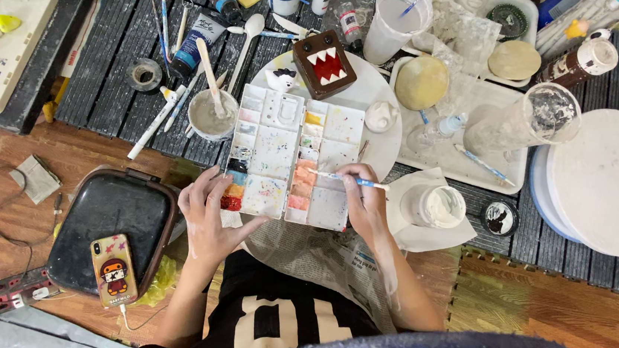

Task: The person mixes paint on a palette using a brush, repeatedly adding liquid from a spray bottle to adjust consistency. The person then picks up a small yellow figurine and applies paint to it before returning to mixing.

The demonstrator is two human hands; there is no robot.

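Left hand (pixel 209 214), fingers spread, steadies the paint palette (pixel 292 157) at its 7 o'clock corner. Right hand (pixel 364 194), at 4 o'clock, pinches a thin brush (pixel 343 178); its sleeve-free wrist could smear wet paint.

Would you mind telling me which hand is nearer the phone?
Left. The left hand rests just right of the phone; the right hand, holding a brush, is farther right.

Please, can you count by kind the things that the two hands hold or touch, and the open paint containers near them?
Paint palette, touched by left hand: 1
Paintbrush, held by right hand: 1
Cup of grey mix with a stick: 1
Open jar of white paint: 1
Total: 4
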